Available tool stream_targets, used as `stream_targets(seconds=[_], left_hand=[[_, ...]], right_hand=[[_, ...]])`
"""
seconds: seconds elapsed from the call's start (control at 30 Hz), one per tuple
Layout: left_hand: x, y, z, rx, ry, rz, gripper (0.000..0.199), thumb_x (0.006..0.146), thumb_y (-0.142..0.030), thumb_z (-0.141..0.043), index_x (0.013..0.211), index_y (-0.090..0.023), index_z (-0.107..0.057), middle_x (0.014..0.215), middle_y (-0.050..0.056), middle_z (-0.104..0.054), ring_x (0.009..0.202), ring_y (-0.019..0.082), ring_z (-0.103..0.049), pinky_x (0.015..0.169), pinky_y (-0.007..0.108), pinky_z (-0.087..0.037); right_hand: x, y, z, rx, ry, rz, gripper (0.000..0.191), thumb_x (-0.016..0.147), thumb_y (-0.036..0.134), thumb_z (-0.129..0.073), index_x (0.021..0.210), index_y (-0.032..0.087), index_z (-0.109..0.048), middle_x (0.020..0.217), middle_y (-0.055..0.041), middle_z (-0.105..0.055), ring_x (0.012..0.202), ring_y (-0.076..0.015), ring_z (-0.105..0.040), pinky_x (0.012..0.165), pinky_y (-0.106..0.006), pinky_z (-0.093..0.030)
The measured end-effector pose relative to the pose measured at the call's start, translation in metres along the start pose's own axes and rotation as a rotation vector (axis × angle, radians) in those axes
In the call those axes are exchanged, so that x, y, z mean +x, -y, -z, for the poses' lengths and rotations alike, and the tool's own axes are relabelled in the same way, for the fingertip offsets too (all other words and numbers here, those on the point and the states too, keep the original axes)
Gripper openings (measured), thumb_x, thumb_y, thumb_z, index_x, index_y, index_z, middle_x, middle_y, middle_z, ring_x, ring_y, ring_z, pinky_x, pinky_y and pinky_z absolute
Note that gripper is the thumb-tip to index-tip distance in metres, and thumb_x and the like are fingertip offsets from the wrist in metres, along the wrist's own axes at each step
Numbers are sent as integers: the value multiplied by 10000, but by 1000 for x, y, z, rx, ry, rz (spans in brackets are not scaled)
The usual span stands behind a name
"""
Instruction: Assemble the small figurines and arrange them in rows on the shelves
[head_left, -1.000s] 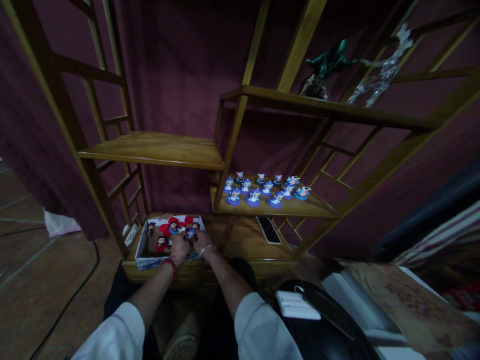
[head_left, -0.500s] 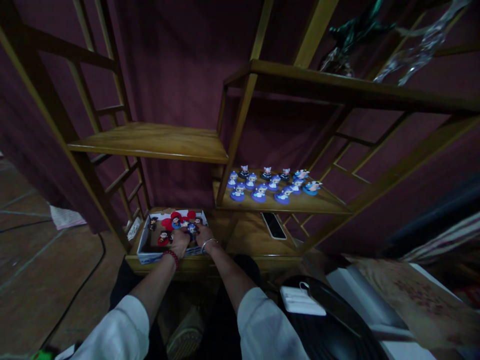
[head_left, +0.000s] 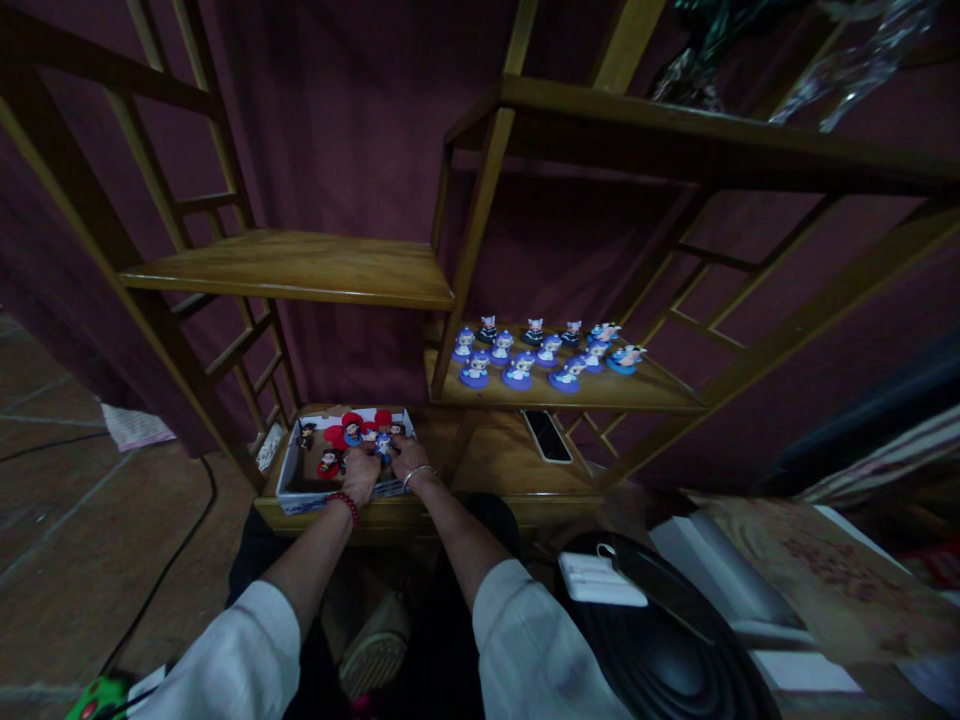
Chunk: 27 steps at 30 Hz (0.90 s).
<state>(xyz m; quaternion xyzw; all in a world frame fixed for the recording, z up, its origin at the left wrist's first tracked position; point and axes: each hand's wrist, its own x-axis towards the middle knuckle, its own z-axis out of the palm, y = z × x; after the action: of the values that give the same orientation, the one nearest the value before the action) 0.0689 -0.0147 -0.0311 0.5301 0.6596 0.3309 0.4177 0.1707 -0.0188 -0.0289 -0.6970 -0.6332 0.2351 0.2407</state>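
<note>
Both my hands reach down into a shallow white cardboard box [head_left: 288,481] on a low wooden shelf [head_left: 510,480]. My left hand [head_left: 361,475], with a red bead bracelet, rests over the front of the box. My right hand [head_left: 409,458], with a silver bangle, sits just beside it. A small blue-and-white figurine [head_left: 384,446] stands between my fingertips, and I cannot tell whether either hand grips it. Red-based dark-haired figurines [head_left: 328,465] stand to the left of my hands, with a red-and-blue one [head_left: 352,431] behind them.
Several blue-based figurines [head_left: 517,372] stand on the shelf to the right, above a black phone [head_left: 547,436]. Wooden shelves and a maroon curtain [head_left: 337,150] surround the box. A black round object [head_left: 660,650] with a white tag sits at lower right.
The whole view has tilted, so the shelves sit higher and further right in the frame. My hands have drawn closer together over the blue-and-white figurine in the box.
</note>
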Motion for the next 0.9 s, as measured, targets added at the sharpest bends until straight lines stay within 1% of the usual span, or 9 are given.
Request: stream_targets(seconds=[0.17, 0.3, 0.4, 0.57, 0.73, 0.8, 0.9], left_hand=[[-6, -8, 5, 164, 13, -71, 211, 724, -78, -488, 891, -95, -614, 904, 134, -652, 851, 182, -603, 714, 224, -428], [-11, -15, 8, 225, 38, -55, 228, 723, -83, -488, 914, -97, -611, 890, 132, -656, 840, 184, -607, 679, 209, -422], [-12, -17, 9, 269, 71, -70, 233, 724, -107, -489, 923, -100, -611, 881, 135, -656, 831, 194, -608, 662, 213, -417], [-11, -13, 9, 271, 76, -79, 236, 729, -133, -483, 925, -95, -610, 872, 137, -655, 824, 197, -606, 664, 219, -416], [-11, -11, 9, 281, 64, -79, 238, 727, -177, -505, 930, -116, -614, 899, 122, -658, 828, 193, -604, 683, 222, -422], [-11, -12, 9, 283, 64, -68, 243, 730, -173, -501, 939, -116, -611, 898, 125, -658, 829, 196, -605, 677, 223, -423], [-11, -13, 8, 276, 76, -61, 233, 725, -135, -487, 916, -112, -617, 867, 126, -661, 811, 196, -609, 666, 222, -422]], right_hand=[[-3, 3, 1, -53, -8, 7, 235, 759, 128, -493, 949, 174, -623, 993, -52, -657, 924, -136, -588, 811, -201, -418], [-6, 7, 4, -108, 16, -8, 234, 765, 147, -490, 950, 177, -629, 1001, -54, -652, 937, -142, -578, 829, -210, -408], [-8, 9, 5, -118, 20, -10, 236, 772, 155, -480, 952, 186, -629, 1000, -44, -650, 930, -139, -577, 826, -213, -408], [-9, 8, 4, -141, 15, -12, 240, 778, 169, -478, 971, 182, -619, 1010, -39, -643, 922, -126, -572, 819, -202, -407], [-8, 7, 4, -154, 23, 8, 236, 774, 164, -471, 953, 153, -624, 1001, -83, -645, 921, -162, -576, 813, -233, -412], [-8, 7, 3, -147, 18, 14, 243, 773, 154, -461, 952, 141, -625, 1005, -98, -644, 924, -172, -578, 813, -239, -415], [-8, 7, 3, -126, 22, 7, 257, 769, 145, -458, 969, 142, -621, 1018, -94, -642, 928, -170, -579, 810, -233, -421]])
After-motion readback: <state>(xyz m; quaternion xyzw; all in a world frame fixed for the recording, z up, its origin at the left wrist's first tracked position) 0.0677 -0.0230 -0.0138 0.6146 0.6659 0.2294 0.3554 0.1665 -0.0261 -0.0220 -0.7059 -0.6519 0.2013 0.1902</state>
